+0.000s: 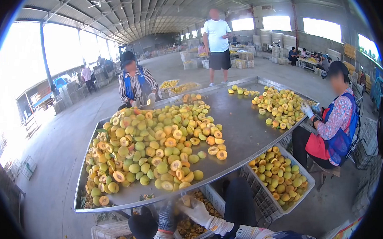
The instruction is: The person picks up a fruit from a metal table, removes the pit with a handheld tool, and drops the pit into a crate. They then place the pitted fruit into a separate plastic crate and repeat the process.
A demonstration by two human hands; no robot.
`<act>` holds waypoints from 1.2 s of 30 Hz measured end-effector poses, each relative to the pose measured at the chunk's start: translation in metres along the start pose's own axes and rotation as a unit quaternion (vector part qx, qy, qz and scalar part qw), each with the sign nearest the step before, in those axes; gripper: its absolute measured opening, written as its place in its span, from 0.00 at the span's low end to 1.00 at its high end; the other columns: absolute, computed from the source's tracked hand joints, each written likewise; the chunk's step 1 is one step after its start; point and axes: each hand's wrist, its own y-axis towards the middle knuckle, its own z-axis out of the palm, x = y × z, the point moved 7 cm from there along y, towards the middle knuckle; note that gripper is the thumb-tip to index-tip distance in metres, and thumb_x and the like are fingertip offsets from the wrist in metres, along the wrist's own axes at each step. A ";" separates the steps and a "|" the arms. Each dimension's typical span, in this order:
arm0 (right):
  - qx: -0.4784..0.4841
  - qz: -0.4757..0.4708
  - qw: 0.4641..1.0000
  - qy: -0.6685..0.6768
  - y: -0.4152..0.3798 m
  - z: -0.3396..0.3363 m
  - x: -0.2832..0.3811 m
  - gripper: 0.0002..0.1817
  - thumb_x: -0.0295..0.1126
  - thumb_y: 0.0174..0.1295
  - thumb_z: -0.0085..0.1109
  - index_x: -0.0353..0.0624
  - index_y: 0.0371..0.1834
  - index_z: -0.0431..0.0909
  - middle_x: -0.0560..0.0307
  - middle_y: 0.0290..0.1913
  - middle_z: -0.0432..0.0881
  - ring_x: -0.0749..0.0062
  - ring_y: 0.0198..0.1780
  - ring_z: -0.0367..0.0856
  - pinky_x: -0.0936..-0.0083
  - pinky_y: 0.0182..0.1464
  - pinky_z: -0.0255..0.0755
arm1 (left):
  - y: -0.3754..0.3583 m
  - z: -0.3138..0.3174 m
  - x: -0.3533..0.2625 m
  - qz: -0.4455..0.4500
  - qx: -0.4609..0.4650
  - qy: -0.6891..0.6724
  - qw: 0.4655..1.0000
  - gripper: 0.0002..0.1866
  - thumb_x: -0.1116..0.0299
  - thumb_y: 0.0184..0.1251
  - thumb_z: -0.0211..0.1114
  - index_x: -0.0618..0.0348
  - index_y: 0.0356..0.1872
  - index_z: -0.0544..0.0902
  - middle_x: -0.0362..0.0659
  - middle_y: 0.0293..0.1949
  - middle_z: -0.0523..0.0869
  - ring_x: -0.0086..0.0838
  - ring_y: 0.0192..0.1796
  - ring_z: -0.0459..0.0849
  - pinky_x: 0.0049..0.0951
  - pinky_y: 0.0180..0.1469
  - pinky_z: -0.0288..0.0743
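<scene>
Left hand (168, 217), one, gloved: rising from the lower edge of the view, its forearm standing nearly upright, its fingers pointing up toward the bench rim. Blur is hiding the fingertips; how far they are opening, and whether they are holding anything, cannot be told.

Right hand (196, 211), one, in a pale glove: reaching in from the right, forearm lying nearly level and sloping slightly up toward the left hand. Its fingers are curling nearly closed around a brownish fruit piece (186, 200), just beside the left hand.

Middle crate (218, 199), one: standing below the hands, holding dark cut fruit pieces.

Left crate (103, 233), one: sitting left of the left hand, partly showing, holding more cut fruit.

Right crate (310, 184), one: standing right of and beyond the right hand, holding yellow-green fruit halves.

Bench (230, 117), one, metal, rimmed: extending beyond both hands. A large fruit heap (156, 143) is covering its nearer left part; a smaller fruit heap (282, 105) is lying farther off, to the right.

Seated persons, two: one (135, 80) facing the large heap, one (339, 117) reaching toward the smaller.

Standing person (218, 39), one: facing the bench from beyond its far edge.
</scene>
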 end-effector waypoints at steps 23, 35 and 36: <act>-0.040 -0.092 0.914 -0.393 -0.014 -0.026 0.019 0.15 0.43 0.56 0.59 0.41 0.33 0.78 0.45 0.33 0.81 0.49 0.38 0.80 0.58 0.42 0.73 | 0.009 0.023 0.066 0.197 -0.080 0.025 0.977 0.14 0.64 0.73 0.50 0.63 0.50 0.75 0.44 0.44 0.80 0.29 0.47 0.79 0.31 0.51 0.74; 0.061 -0.044 0.954 -0.291 -0.005 -0.046 -0.018 0.19 0.45 0.66 0.54 0.38 0.44 0.68 0.50 0.27 0.75 0.59 0.28 0.75 0.67 0.36 0.71 | 0.002 -0.010 -0.014 0.029 -0.099 -0.335 0.936 0.22 0.44 0.68 0.52 0.49 0.49 0.75 0.45 0.43 0.81 0.33 0.37 0.83 0.29 0.24 0.78; 0.041 -0.004 0.975 -0.218 -0.011 -0.046 -0.006 0.14 0.40 0.69 0.50 0.39 0.43 0.68 0.59 0.25 0.74 0.74 0.23 0.73 0.76 0.29 0.70 | -0.007 -0.004 -0.032 0.052 -0.115 -0.330 0.935 0.23 0.45 0.69 0.52 0.51 0.53 0.74 0.43 0.48 0.79 0.31 0.45 0.81 0.26 0.35 0.81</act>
